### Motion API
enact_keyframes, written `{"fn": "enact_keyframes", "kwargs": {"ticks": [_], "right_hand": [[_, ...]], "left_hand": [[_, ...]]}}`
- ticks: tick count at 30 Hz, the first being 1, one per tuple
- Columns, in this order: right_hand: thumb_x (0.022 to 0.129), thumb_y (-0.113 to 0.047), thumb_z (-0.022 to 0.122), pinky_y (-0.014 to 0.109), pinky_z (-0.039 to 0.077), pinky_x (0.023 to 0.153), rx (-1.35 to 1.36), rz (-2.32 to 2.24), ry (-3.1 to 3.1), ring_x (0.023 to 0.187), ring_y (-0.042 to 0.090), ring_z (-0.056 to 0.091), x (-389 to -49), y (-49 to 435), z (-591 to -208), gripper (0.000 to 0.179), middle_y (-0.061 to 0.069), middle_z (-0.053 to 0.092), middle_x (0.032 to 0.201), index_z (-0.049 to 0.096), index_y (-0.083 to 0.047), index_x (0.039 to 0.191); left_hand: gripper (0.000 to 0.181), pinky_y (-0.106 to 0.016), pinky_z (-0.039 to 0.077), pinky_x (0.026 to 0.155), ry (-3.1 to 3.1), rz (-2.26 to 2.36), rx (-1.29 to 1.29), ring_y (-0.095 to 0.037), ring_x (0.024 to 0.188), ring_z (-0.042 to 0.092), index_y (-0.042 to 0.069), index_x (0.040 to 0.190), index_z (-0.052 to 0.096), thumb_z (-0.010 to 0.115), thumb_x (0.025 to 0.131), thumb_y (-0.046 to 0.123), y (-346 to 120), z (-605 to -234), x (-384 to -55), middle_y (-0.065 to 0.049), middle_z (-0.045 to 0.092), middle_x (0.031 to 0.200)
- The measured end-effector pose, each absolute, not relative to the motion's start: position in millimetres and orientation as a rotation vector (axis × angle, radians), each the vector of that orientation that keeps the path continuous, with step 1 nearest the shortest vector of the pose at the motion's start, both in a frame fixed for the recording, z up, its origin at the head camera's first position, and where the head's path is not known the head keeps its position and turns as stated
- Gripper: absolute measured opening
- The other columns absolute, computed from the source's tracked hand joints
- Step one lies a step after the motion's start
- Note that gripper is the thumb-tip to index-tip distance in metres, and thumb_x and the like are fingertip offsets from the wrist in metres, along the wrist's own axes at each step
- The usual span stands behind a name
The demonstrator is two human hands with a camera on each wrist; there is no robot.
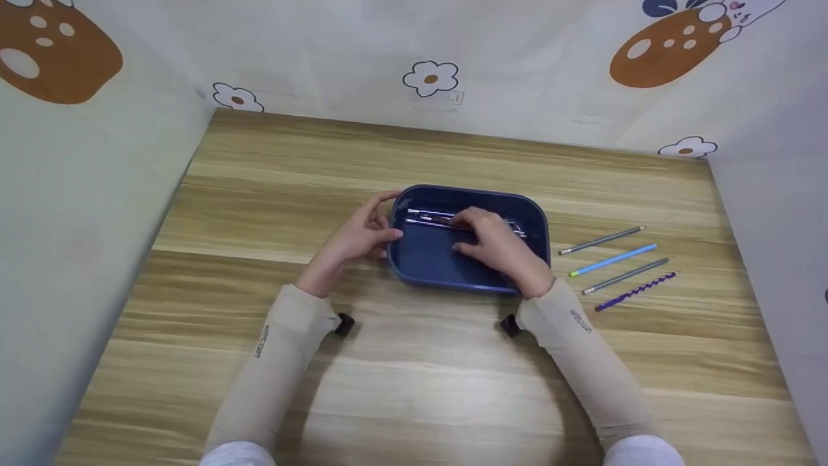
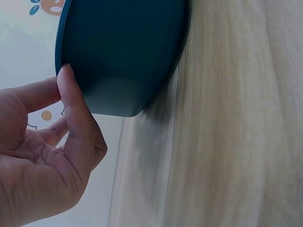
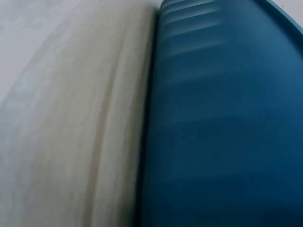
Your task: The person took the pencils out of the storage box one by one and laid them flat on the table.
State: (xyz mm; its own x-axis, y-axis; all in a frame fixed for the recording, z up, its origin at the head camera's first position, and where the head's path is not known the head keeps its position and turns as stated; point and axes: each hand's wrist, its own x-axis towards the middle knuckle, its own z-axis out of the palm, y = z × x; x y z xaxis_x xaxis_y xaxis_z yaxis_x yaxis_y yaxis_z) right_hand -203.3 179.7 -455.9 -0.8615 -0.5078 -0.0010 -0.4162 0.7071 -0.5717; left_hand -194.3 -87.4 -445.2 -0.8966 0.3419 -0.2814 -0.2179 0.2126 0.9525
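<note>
A dark blue rectangular bin (image 1: 427, 259) with rounded corners stands on the table. My left hand (image 1: 359, 239) grips its left rim between thumb and fingers; in the left wrist view that hand (image 2: 52, 146) holds the bin's edge (image 2: 58, 42). Inside the bin, my right hand (image 1: 495, 243) reaches down over several slender, pencil-like items (image 1: 417, 212) with shiny ends. Its fingertips touch or hover just above them, while the thumb stands apart. Their exact kind is hard to make out. The right wrist view shows the bin's wall (image 3: 222, 132) beside the sleeve (image 3: 75, 118); no hand appears there.
Right of the bin lie a dark grey pencil (image 1: 601, 240), a light blue pencil (image 1: 614, 260), another grey pencil (image 1: 627, 276) and a purple twisted pencil (image 1: 637, 291). Printed white walls (image 1: 336, 71) enclose the wooden table (image 1: 259, 194) at the back and both sides.
</note>
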Motion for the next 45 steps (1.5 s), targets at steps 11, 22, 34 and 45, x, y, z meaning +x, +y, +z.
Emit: {"fn": "enact_keyframes", "kwargs": {"ticks": [11, 22, 34, 45], "right_hand": [[0.087, -0.002, 0.071, 0.042, 0.055, 0.092, -0.798, -0.723, 2.794, 0.1, 0.028, 0.064, -201, 177, -458, 0.024, 0.014, 0.067, 0.108, 0.069, -0.001, 0.111], [0.084, 0.001, 0.064, 0.038, 0.057, 0.076, -0.886, -0.609, 2.839, 0.083, 0.023, 0.064, -196, 176, -461, 0.016, 0.011, 0.068, 0.094, 0.072, -0.003, 0.098], [0.081, -0.002, 0.066, 0.035, 0.056, 0.073, -0.931, -0.654, 2.824, 0.082, 0.02, 0.063, -195, 179, -455, 0.017, 0.007, 0.068, 0.092, 0.071, -0.005, 0.096], [0.081, -0.003, 0.066, 0.033, 0.055, 0.072, -0.971, -0.673, 2.787, 0.08, 0.018, 0.062, -189, 185, -445, 0.017, 0.006, 0.068, 0.092, 0.071, -0.006, 0.097]], "left_hand": [[0.071, -0.016, 0.052, 0.05, 2.087, 1.716, 0.148, -0.007, 0.065, 0.052, 0.016, 0.153, 0.035, 0.066, 0.091, -0.001, -88, -445, -194, 0.0, 0.046, 0.084], [0.07, -0.016, 0.052, 0.049, 2.074, 1.729, 0.138, -0.007, 0.065, 0.051, 0.016, 0.152, 0.035, 0.066, 0.092, -0.002, -88, -446, -194, -0.001, 0.045, 0.085], [0.071, -0.018, 0.054, 0.051, 2.093, 1.704, 0.117, -0.009, 0.069, 0.052, 0.02, 0.152, 0.037, 0.067, 0.091, -0.001, -88, -445, -194, -0.002, 0.045, 0.087], [0.071, -0.017, 0.053, 0.05, 2.109, 1.696, 0.127, -0.008, 0.067, 0.053, 0.019, 0.152, 0.037, 0.067, 0.091, -0.001, -87, -446, -194, -0.002, 0.045, 0.086]]}}
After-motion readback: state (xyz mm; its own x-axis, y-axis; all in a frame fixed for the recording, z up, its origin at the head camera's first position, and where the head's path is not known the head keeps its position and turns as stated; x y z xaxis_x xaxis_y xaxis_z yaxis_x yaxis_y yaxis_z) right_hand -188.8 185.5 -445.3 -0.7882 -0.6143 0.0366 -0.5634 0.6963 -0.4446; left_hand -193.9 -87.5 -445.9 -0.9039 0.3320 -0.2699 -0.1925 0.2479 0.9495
